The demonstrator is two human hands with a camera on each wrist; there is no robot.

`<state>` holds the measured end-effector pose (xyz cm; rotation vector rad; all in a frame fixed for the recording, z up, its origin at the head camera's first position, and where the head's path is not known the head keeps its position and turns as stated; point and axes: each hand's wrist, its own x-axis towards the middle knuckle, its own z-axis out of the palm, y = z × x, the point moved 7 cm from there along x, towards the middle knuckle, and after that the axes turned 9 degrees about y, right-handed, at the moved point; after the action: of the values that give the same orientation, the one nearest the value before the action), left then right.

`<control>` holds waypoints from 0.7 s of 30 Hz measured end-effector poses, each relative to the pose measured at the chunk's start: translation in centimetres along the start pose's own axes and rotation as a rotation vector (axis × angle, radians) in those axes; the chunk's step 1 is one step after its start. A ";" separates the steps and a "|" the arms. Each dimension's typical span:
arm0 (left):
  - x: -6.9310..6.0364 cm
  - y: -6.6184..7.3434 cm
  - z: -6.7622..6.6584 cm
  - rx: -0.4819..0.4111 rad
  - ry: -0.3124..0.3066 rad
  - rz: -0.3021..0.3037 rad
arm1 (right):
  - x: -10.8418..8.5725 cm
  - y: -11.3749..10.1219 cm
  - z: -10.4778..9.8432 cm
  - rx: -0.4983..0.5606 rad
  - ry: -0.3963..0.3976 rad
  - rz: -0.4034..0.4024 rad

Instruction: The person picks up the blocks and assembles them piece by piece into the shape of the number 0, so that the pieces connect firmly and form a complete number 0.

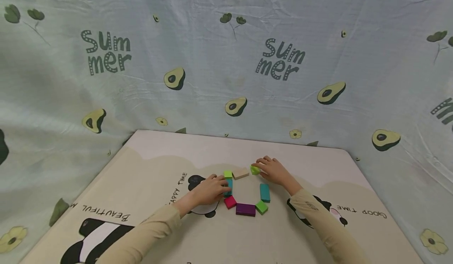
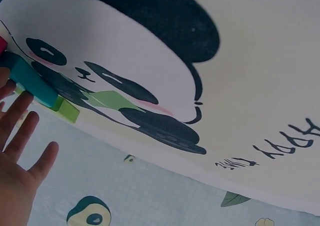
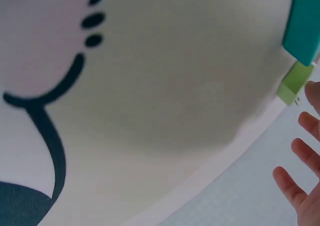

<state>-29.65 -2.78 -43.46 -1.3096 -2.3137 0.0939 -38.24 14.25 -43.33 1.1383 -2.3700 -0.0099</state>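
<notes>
Small blocks form a ring on the table. The left hand [image 1: 211,189] has its fingers on the left teal block [image 1: 229,187]; in the left wrist view that hand [image 2: 20,171] touches the teal block [image 2: 31,80] with its other fingers spread. At the ring's far right corner, the right hand [image 1: 275,172] has its fingertips at a lime block [image 1: 255,170]. The right wrist view has this hand [image 3: 305,171] beside the green block [image 3: 295,83], fingers slightly bent; whether it grips is unclear. Between the hands lies a beige block [image 1: 241,173], next to another lime block [image 1: 228,174].
Nearer the body are a red block [image 1: 230,202], a purple block [image 1: 245,209] and a green block [image 1: 262,207]. A second teal block [image 1: 264,192] stands on the ring's right side. The table [image 1: 198,240] has printed pandas, and a patterned cloth [image 1: 212,59] hangs behind it.
</notes>
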 end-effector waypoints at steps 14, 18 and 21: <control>0.4 0.1 0.1 0.031 -0.020 0.010 | 0.0 -0.1 2.0 -0.103 -0.089 -0.053; 0.4 0.0 0.1 0.030 -0.013 0.010 | -0.1 -0.1 2.0 -0.102 -0.086 -0.056; 0.4 0.0 0.1 0.030 -0.012 0.007 | -0.1 -0.1 2.0 -0.099 -0.081 -0.061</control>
<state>-29.87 -2.42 -43.40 -1.3062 -2.3089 0.1380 -38.94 13.84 -45.13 1.1829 -2.3761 -0.1955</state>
